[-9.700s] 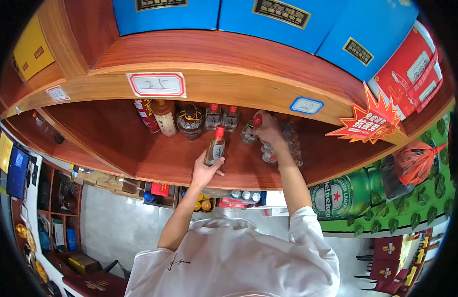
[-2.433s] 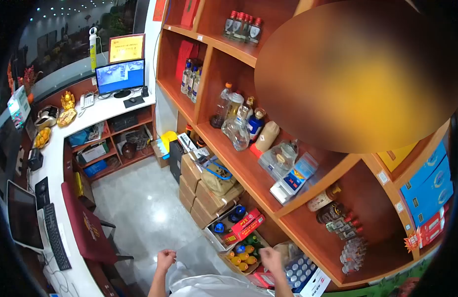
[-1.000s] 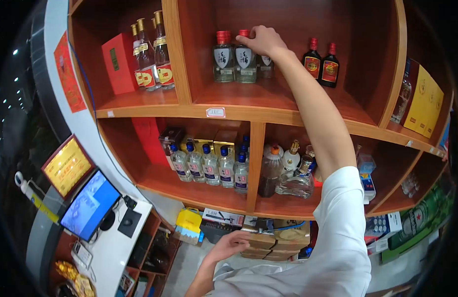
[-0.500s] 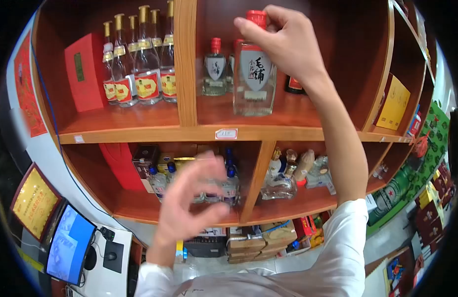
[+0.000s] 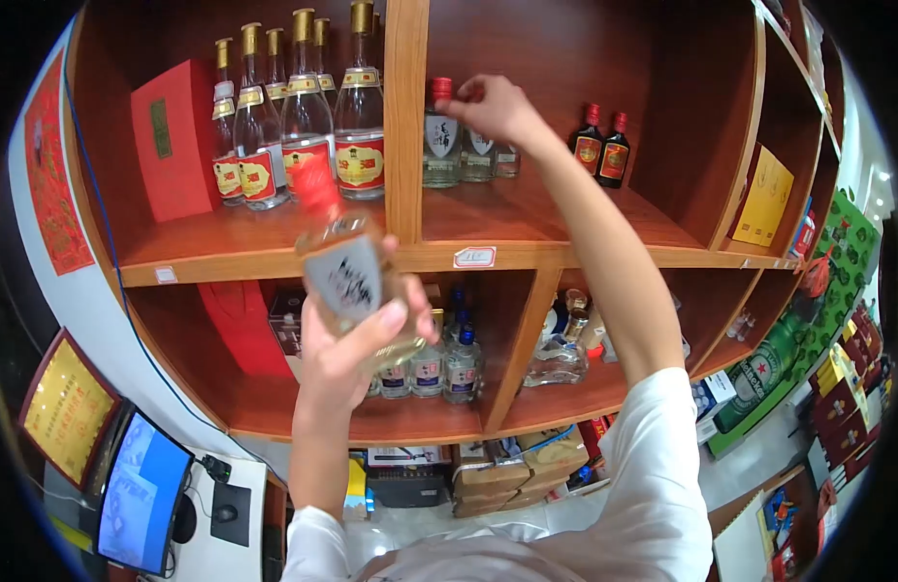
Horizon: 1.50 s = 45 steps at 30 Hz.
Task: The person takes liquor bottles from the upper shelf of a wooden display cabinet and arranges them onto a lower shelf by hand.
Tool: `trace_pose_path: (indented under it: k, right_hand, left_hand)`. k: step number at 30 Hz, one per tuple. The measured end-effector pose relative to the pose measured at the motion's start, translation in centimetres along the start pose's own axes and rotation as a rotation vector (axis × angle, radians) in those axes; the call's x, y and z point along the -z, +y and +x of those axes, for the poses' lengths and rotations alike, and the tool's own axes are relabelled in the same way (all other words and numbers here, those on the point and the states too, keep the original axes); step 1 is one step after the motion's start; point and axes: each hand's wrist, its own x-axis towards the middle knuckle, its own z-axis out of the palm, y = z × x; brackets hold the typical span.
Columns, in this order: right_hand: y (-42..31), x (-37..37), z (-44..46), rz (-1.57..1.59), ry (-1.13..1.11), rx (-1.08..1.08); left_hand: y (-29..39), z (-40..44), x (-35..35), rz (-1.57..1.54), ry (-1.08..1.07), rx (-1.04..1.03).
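Note:
My left hand [image 5: 347,354] is wrapped round a large clear liquor bottle [image 5: 342,276] with a red cap and grey label, tilted and slightly blurred, in front of the shelves. My right hand [image 5: 497,107] reaches into the upper middle compartment, thumb and index finger apart. Its thumb lies at the neck of a small red-capped bottle [image 5: 441,145] with the same style of label; whether they touch I cannot tell. Another small bottle [image 5: 478,163] stands beside it, its top hidden by my right hand. A third small bottle [image 5: 507,163] is partly covered by my wrist.
Tall gold-capped bottles [image 5: 360,126] and a red box [image 5: 176,141] fill the upper left compartment. Two dark small bottles [image 5: 601,150] stand further right. Blue-capped bottles [image 5: 462,369] are on the lower shelf. A wooden divider [image 5: 405,126] separates the compartments. A monitor [image 5: 144,495] stands lower left.
The large bottle has passed from my right hand to my left hand and left the shelf. My right hand has moved lower and left, to the small bottles. The view has shifted slightly.

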Motion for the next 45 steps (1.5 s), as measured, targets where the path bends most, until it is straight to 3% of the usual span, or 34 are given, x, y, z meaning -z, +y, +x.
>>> trace_pose_path:
  k: [8, 9, 14, 18, 20, 22, 24, 27, 29, 30, 33, 35, 40, 42, 45]
  right_hand:
    - [1.0, -2.9, 0.7, 0.080, -0.084, 0.023]
    - [1.2, -3.0, 0.7, 0.101, -0.123, 0.033]
    - [0.1, -1.7, -3.4, -0.026, 0.141, 0.228]
    - [0.5, 7.7, -12.0, 0.503, 0.212, 0.368]
    - [0.3, 14.2, -20.1, 0.433, 0.236, 0.307]
    - [1.7, 18.4, -29.6, 0.603, 0.290, 0.146]
    - [4.2, 22.7, -39.9, 0.187, 0.308, -0.026]
    - [8.2, 24.9, -54.8, 0.268, 0.477, -0.494]
    - [12.1, 26.4, -65.0, 0.007, 0.533, -0.795]
    - [13.0, 26.6, -68.9, 0.024, 0.634, -0.924]
    - [15.1, 27.4, -81.0, 0.056, 0.748, -1.049]
    - [15.2, 27.5, -85.9, 0.181, 0.902, -1.171]
    - [17.7, 30.0, -90.2, 0.258, 0.986, -1.281]
    - [20.8, 31.3, -89.9, 0.301, 0.958, -1.327]
    - [27.3, 32.9, -89.4, 0.167, 0.735, -1.243]
  left_hand:
    - [2.3, -5.8, 3.2, 0.152, 0.204, 0.010]
    - [2.0, -6.1, 3.5, 0.138, 0.182, 0.017]
    - [-1.7, -6.7, 2.8, -0.074, -0.026, 0.139]
    - [-7.5, -7.9, 1.5, -0.226, -0.214, 0.278]
    - [-12.2, -9.4, 1.2, -0.285, -0.292, 0.355]
    - [-15.9, -11.2, -0.6, -0.297, -0.328, 0.481]
    - [-21.0, -14.8, -1.0, -0.327, -0.332, 0.659]
    - [-26.1, -21.3, -4.3, -0.377, -0.199, 0.884]
    - [-29.0, -24.5, -8.2, -0.458, -0.094, 1.025]
    - [-29.8, -26.0, -10.2, -0.486, -0.030, 1.101]
    - [-35.4, -26.0, -18.5, -0.526, -0.133, 1.142]
    - [-39.1, -23.9, -24.4, -0.451, -0.288, 1.131]
    - [-44.4, -18.2, -39.8, -0.162, -0.624, 1.078]
    - [-47.6, -17.3, -43.1, -0.091, -0.690, 0.983]
    - [-53.0, -16.3, -46.0, 0.040, -0.667, 0.904]
